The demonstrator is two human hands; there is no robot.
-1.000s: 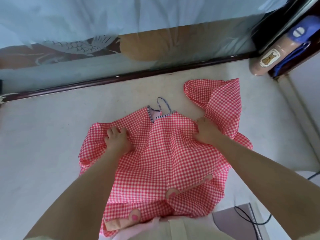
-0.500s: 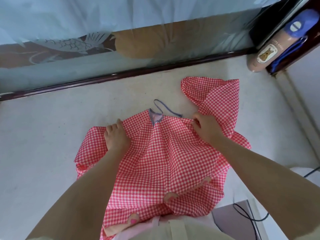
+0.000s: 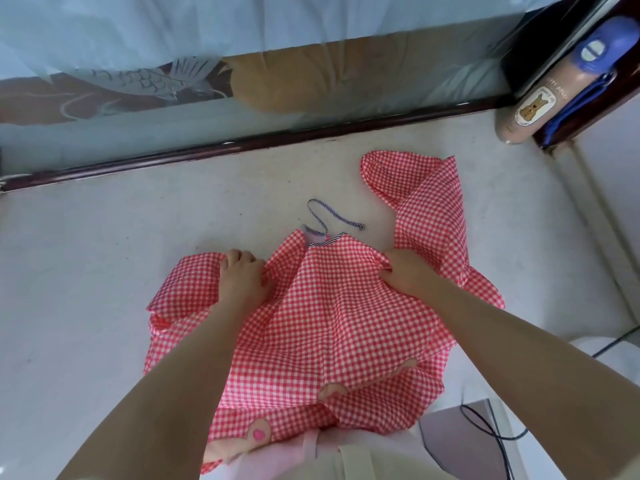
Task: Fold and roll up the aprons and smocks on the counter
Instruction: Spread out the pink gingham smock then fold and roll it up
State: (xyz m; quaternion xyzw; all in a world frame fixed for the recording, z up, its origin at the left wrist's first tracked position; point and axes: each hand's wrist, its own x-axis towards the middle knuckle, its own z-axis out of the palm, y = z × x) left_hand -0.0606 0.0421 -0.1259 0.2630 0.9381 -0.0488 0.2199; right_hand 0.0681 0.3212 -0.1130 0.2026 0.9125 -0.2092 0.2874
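A red-and-white checked smock [image 3: 322, 327] lies spread on the pale counter [image 3: 86, 289], its neck towards the far side. A blue-striped neck tie [image 3: 332, 218] loops out from the collar. My left hand [image 3: 242, 282] grips the cloth at the left shoulder, fingers curled into the fabric beside the crumpled left sleeve. My right hand [image 3: 408, 271] pinches a bunched fold at the right shoulder. The right sleeve [image 3: 426, 206] stretches away to the far right, flat but creased. The hem hangs over the counter's near edge.
A dark wooden rail [image 3: 242, 147] and a glass panel bound the counter's far side. A beige bottle with a blue cap [image 3: 540, 98] leans in the far right corner. A grey box with a black cable [image 3: 474, 434] sits at the near right.
Both hands have pulled the shoulders towards me and bunched the cloth. The neck tie now lies farther out on the bare counter, and the left sleeve has crumpled more.
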